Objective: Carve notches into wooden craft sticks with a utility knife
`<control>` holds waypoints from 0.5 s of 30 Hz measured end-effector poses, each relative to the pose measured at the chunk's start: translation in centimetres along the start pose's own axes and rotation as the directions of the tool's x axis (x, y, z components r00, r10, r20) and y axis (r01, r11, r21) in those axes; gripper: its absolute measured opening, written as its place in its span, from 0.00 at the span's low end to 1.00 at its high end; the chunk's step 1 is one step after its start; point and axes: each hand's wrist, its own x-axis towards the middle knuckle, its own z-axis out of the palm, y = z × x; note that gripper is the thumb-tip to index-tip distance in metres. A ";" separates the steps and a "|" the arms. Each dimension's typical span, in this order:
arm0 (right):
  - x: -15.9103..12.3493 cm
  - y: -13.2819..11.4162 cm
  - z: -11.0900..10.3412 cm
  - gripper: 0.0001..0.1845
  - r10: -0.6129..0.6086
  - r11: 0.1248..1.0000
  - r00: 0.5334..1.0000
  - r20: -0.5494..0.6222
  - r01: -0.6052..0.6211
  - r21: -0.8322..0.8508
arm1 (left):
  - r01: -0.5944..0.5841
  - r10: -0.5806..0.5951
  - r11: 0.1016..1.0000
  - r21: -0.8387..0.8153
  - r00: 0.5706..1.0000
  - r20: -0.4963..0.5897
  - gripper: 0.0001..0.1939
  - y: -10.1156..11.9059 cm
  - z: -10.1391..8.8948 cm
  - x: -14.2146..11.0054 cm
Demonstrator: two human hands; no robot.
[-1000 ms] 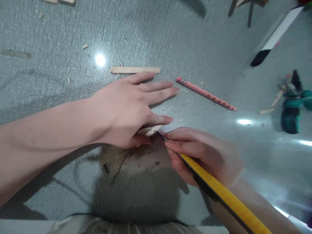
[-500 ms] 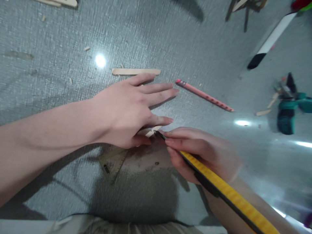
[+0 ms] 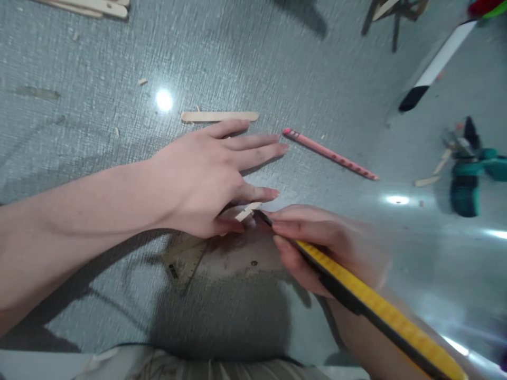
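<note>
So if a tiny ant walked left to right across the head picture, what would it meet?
Pile of wooden sticks → see-through triangle ruler → small wooden piece → pink pencil → teal-handled tool.

Two hands: left [image 3: 214, 177], right [image 3: 336, 232]. One yellow knife [image 3: 364, 290], one cut wood piece [image 3: 248, 211], one loose whole stick [image 3: 219, 116], one pink pencil [image 3: 332, 154]. One set square [image 3: 182, 261], toward table's [image 3: 245, 63] near edge. One teal-handled tool [image 3: 465, 198], two stick bits [image 3: 426, 181]. Wood chips [image 3: 142, 82]: three plus. Stick pile [image 3: 99, 6]: two plus, cropped.
</note>
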 end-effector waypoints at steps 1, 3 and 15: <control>0.0 0.1 0.1 0.23 -0.021 1.000 1.000 -0.006 0.021 0.009 | -0.001 0.001 1.000 0.003 1.000 -0.003 0.28 0.0 0.0 0.0; 0.1 0.2 0.2 0.23 -0.052 0.999 0.999 0.000 0.052 0.006 | 0.000 0.000 1.000 0.008 1.000 -0.009 0.28 0.0 0.1 0.0; 0.7 -0.7 0.2 0.17 -0.023 0.998 0.999 0.030 0.024 -0.051 | 0.010 -0.010 1.000 0.002 1.000 0.011 0.28 -0.1 0.1 0.2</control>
